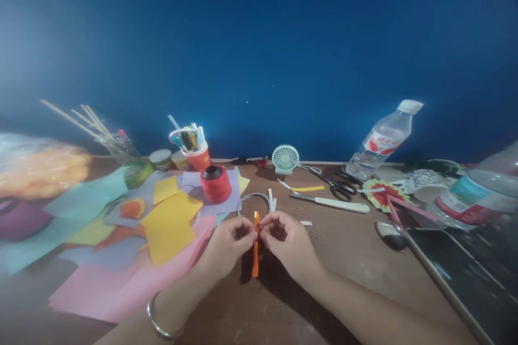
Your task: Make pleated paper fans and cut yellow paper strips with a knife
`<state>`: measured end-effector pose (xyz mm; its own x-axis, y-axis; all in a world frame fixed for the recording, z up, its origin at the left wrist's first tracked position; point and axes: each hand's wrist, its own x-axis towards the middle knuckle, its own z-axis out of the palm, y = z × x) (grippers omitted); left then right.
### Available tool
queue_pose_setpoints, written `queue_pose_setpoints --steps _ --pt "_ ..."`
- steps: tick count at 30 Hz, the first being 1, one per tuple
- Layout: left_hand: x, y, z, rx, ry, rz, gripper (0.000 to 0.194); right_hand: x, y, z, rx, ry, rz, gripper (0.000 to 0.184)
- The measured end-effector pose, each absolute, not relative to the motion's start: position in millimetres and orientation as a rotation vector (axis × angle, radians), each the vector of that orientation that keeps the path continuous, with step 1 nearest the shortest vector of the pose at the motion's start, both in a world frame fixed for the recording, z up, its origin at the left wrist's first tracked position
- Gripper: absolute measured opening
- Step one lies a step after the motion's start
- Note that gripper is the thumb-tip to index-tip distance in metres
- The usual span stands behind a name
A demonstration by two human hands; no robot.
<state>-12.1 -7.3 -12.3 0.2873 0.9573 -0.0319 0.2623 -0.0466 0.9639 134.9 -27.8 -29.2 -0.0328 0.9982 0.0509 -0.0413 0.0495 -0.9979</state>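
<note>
My left hand (229, 243) and my right hand (286, 240) meet over the middle of the brown table (348, 280). Both pinch a narrow orange paper strip (255, 259) that hangs upright between their fingertips, its lower end near the tabletop. The fingers of both hands are curled in tightly around the strip's upper part. A thin bangle (159, 323) circles my left wrist. A white wire loop (253, 200) lies just behind the hands.
Sheets of coloured paper (168, 229) cover the table's left side, with a red thread spool (216, 183) and an orange cup of pens (197, 153) behind. Further right lie a small fan (285, 159), scissors (338, 186), a white-handled knife (332, 203), a paper pinwheel (382, 194), a plastic bottle (382, 140) and a spoon (392, 233).
</note>
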Motion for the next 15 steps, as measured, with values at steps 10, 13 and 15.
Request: queue_pose_setpoints --steps 10,13,15 --pt "-12.5 -8.2 -16.4 1.591 1.209 0.856 0.008 136.7 -25.4 -27.7 -0.999 -1.056 1.401 0.008" --pt "-12.0 -8.1 -15.6 1.565 1.195 0.841 0.010 137.6 -24.4 -28.0 -1.034 -1.089 1.387 0.013" --pt "-11.5 -7.9 -14.2 1.562 1.196 0.845 0.011 138.0 -24.5 -27.5 -1.063 -1.081 1.407 0.017"
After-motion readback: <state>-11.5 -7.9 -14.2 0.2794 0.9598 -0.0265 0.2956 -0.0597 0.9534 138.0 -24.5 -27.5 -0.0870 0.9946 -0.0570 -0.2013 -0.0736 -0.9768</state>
